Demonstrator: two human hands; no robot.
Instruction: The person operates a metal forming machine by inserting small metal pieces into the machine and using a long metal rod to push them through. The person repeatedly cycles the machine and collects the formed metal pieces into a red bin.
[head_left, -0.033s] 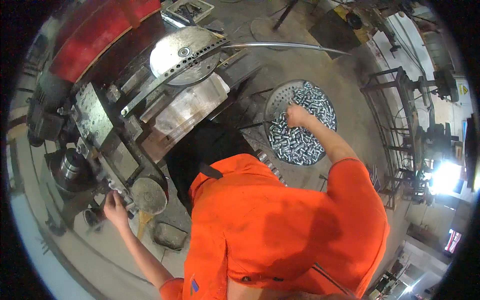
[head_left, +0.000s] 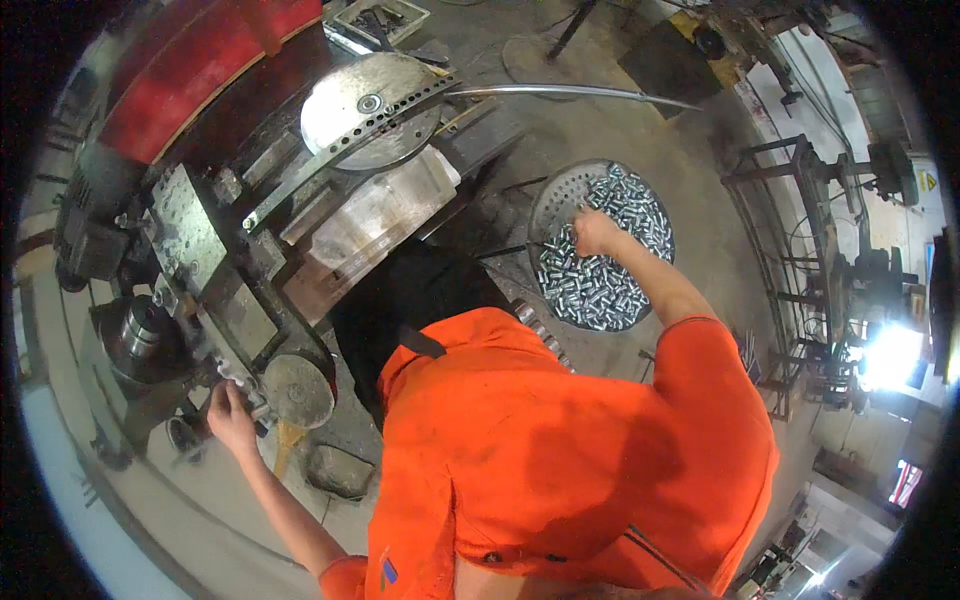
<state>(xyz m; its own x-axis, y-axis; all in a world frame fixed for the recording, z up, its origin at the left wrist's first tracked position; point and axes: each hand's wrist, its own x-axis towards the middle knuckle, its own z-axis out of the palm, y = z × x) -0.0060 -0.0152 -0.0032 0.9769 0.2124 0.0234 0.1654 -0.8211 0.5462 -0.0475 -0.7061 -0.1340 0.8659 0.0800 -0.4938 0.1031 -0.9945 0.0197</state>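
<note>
The left hand [head_left: 232, 422], lower left, touches a wavy metal part [head_left: 227, 370]; the right hand [head_left: 597, 234], centre-right, curls over cylinders [head_left: 600, 290], both grasps unclear.

My shirt [head_left: 570, 440] is bright orange, with darker smudges and a small blue mark [head_left: 390, 571] on its left front; my trousers [head_left: 410, 285] are black. The small metal pieces [head_left: 610, 285] shine silver, with dark gaps between them, right up to the right and lower edges of the round tray [head_left: 552, 212]; toward its upper left edge the tray shows dull grey, dotted with round holes. On the machine [head_left: 190, 222], the big disc [head_left: 335, 100] is pale silver with brownish blotches, and the flat bar [head_left: 350, 148] across it is grey with a row of black holes. At the machine's upper left edge I see a deep red panel [head_left: 210, 75]
</note>
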